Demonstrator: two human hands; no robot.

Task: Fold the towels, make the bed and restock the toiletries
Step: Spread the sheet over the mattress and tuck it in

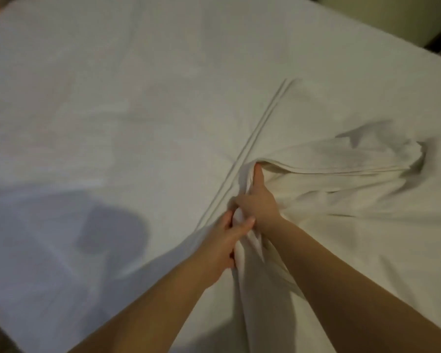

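Head view shows 2 hands side by side on the white bed (99, 85), the left hand (223, 244) and the right hand (260, 202) both curling their fingers tight round a bunched fold of the cream sheet (341, 179), maybe a cover, which lies crumpled on the bed's right side.

A bedroom: a bed (112, 103) under white sheets fills the frame, floor (438, 44) showing at upper right.

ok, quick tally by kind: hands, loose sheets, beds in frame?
hands: 2, the left hand and the right hand, both gripping the sheet
cream sheet: 1, bunched
white bed: 1
total: 4
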